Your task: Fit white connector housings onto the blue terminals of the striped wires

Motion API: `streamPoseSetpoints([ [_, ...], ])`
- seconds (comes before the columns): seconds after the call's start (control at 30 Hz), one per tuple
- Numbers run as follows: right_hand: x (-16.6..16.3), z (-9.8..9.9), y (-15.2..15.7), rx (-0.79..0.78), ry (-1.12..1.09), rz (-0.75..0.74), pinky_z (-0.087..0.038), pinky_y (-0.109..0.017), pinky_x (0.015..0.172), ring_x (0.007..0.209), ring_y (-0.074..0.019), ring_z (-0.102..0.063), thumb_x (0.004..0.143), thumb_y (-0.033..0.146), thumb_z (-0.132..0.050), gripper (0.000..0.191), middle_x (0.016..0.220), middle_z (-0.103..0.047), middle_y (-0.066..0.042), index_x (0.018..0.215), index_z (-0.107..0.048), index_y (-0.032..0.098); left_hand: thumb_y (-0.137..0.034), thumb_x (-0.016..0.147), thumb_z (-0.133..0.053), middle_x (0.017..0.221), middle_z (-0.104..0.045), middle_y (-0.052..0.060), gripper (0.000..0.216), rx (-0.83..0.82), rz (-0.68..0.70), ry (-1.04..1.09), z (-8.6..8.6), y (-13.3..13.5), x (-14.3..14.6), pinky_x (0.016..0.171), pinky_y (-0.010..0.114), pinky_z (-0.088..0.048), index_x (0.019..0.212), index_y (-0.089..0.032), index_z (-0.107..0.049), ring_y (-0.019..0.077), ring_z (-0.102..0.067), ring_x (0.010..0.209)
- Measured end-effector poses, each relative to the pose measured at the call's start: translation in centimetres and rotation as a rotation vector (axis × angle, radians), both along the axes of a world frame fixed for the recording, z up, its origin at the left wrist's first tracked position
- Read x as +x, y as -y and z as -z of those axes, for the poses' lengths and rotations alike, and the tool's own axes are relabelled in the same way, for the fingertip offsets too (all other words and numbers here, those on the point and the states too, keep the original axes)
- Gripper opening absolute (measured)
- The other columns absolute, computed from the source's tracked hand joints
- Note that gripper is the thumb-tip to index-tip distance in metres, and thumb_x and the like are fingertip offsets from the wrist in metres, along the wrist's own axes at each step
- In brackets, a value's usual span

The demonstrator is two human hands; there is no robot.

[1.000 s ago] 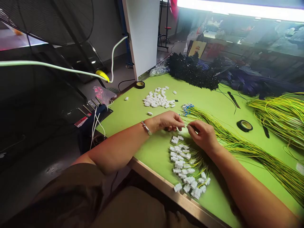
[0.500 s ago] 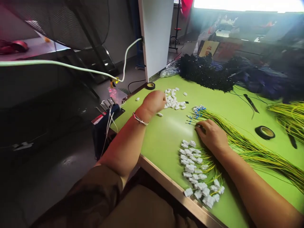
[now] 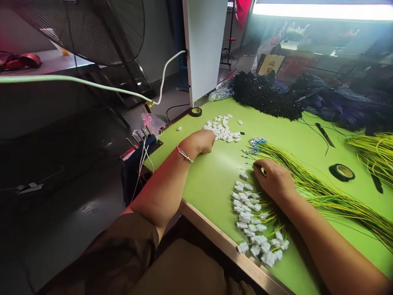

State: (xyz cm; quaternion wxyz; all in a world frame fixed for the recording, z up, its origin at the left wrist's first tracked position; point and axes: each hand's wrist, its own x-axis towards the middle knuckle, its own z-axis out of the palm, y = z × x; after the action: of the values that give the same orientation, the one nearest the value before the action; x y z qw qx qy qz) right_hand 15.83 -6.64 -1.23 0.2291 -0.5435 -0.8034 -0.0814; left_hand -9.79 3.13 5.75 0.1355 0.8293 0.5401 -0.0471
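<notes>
My left hand is closed, its fingers curled down at the near edge of a pile of loose white connector housings. What those fingers hold, if anything, is hidden. My right hand pinches a thin wire just behind its blue-banded metal terminal, which points left. Beyond that hand lies a bundle of yellow-green wires, with their terminals gathered at the left end. Nearer me, wires fitted with white connectors lie in a dense row, one connector at its far end close to my right fingertips.
Black tape rolls lie at the right and far left of the green tabletop. A dark blade-like tool sits toward the back. Black cable bundles fill the rear. A white cable hangs across the left.
My left hand has drawn slightly toward me from the housings pile. A white connector now shows at the far end of the row beside my right hand, which has barely moved.
</notes>
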Motion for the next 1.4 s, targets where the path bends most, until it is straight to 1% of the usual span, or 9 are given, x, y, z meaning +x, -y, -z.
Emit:
streamPoseSetpoints([
  [0.07,-0.3,-0.1,0.2,-0.012,-0.006,-0.049,-0.043,-0.028,0.065,0.073,-0.0189,-0.063,0.089,0.024,-0.052,0.017,0.082,-0.071,-0.007,0.086,-0.067,0.018,-0.009,0.064,-0.067,0.084,-0.072,0.011,0.023,-0.006,0.017,0.111,0.3,-0.2,0.2,0.07,0.026,-0.046,0.085,-0.011,-0.076,0.0205,-0.065,0.078],
  [0.13,-0.5,-0.3,0.3,-0.025,-0.062,-0.061,-0.044,-0.029,0.065,0.071,-0.0187,-0.063,0.089,0.026,-0.051,0.018,0.08,-0.07,-0.007,0.084,-0.068,0.019,-0.01,0.067,-0.067,0.081,-0.072,0.01,0.017,-0.09,0.042,0.354,0.7,-0.3,0.8,0.071,0.026,-0.048,0.082,-0.011,-0.075,0.0172,-0.065,0.075],
  [0.27,-0.4,-0.8,0.7,-0.051,-0.338,-0.009,-0.045,-0.027,0.064,0.066,-0.0161,-0.061,0.086,0.028,-0.055,0.016,0.074,-0.069,-0.004,0.079,-0.068,0.02,-0.017,0.078,-0.065,0.074,-0.07,0.007,0.018,-0.531,-0.013,0.976,2.2,0.3,3.1,0.064,0.023,-0.05,0.092,-0.008,-0.073,0.0096,-0.063,0.063],
  [0.37,-0.2,-1.1,1.0,-0.091,-0.44,0.033,-0.044,-0.026,0.06,0.06,-0.0149,-0.059,0.083,0.028,-0.056,0.016,0.07,-0.069,-0.003,0.076,-0.067,0.02,-0.02,0.077,-0.071,0.066,-0.065,0.004,0.018,-0.75,-0.075,1.186,3.4,1.0,4.9,0.054,0.018,-0.046,0.09,-0.008,-0.073,0.0052,-0.057,0.053],
  [0.53,-0.2,-1.4,1.2,-0.097,-0.436,0.094,-0.041,-0.025,0.056,0.055,-0.0134,-0.055,0.081,0.027,-0.054,0.017,0.062,-0.065,-0.001,0.071,-0.066,0.02,-0.019,0.08,-0.07,0.059,-0.059,0.0,0.015,-0.948,-0.062,1.262,4.1,2.0,6.3,0.047,0.017,-0.039,0.089,-0.008,-0.073,0.0039,-0.052,0.048],
  [0.77,-0.3,-1.5,1.2,-0.105,-0.377,0.087,-0.038,-0.024,0.054,0.052,-0.0123,-0.051,0.079,0.026,-0.053,0.017,0.058,-0.06,0.0,0.068,-0.065,0.02,-0.023,0.075,-0.076,0.063,-0.062,0.001,0.02,-0.987,-0.058,1.289,4.1,2.1,6.3,0.053,0.018,-0.042,0.087,-0.008,-0.072,0.0046,-0.054,0.053],
  [1.07,-0.4,-1.5,1.2,-0.093,-0.333,0.092,-0.037,-0.024,0.055,0.053,-0.0125,-0.051,0.079,0.025,-0.053,0.017,0.059,-0.061,0.0,0.067,-0.064,0.02,-0.027,0.073,-0.077,0.062,-0.062,0.002,0.021,-0.932,-0.019,1.287,4.7,2.2,6.6,0.051,0.018,-0.041,0.081,-0.007,-0.072,0.0042,-0.053,0.052],
  [1.2,-0.4,-1.4,1.2,-0.097,-0.327,0.08,-0.037,-0.025,0.055,0.053,-0.0124,-0.05,0.08,0.025,-0.054,0.018,0.058,-0.059,0.0,0.066,-0.063,0.02,-0.022,0.069,-0.079,0.06,-0.063,0.002,0.019,-0.851,-0.023,1.287,4.6,2.7,7.0,0.051,0.018,-0.043,0.079,-0.006,-0.072,0.0052,-0.054,0.05],
  [1.4,-0.3,-1.3,0.9,-0.204,-0.569,-0.036,-0.039,-0.025,0.053,0.052,-0.012,-0.048,0.084,0.033,-0.055,0.021,0.059,-0.059,0.0,0.071,-0.064,0.019,-0.023,0.066,-0.082,0.062,-0.066,0.005,0.022,-0.871,-0.062,1.33,4.5,3.2,7.4,0.053,0.019,-0.046,0.077,-0.006,-0.072,0.006,-0.056,0.05],
])
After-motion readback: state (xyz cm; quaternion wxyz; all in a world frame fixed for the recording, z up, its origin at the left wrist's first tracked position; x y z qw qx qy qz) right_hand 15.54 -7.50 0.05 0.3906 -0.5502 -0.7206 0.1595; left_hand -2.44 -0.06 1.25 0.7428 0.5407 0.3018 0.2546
